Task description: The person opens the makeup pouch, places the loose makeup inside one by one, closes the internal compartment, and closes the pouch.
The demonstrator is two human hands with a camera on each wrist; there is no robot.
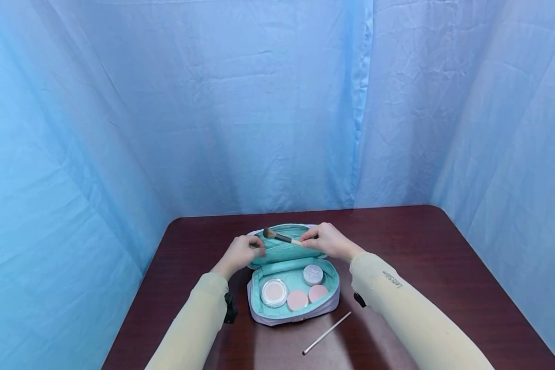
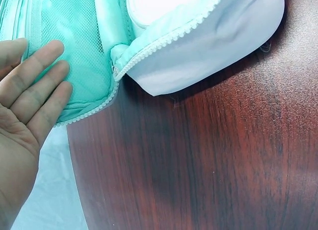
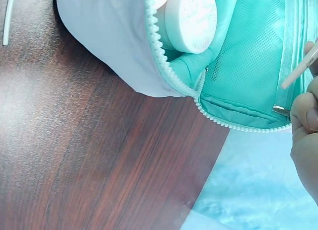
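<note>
An unzipped makeup bag point(image 1: 277, 319), lilac outside and mint inside, lies with its lid point(image 1: 282, 255) tipped back. My right hand point(image 1: 326, 240) pinches a makeup brush point(image 1: 284, 238) by its pale handle, the brown bristles pointing left above the lid. That handle point(image 3: 300, 68) shows beside the fingers in the right wrist view. On the lid's left side is my left hand point(image 1: 242, 252); three fingers point(image 2: 44, 88) extend over the mesh pocket point(image 2: 74, 41). Its uppermost fingertip is at the pocket's edge band, and I cannot tell whether it grips it.
Inside the bag sit a round compact point(image 1: 274, 292), a whitish patterned round case point(image 1: 313, 275) and two pink-topped round containers point(image 1: 298, 300). A thin brush point(image 1: 326, 334) lies on the dark wooden table point(image 1: 398, 241) before the bag. Blue curtains point(image 1: 268, 113) surround the table.
</note>
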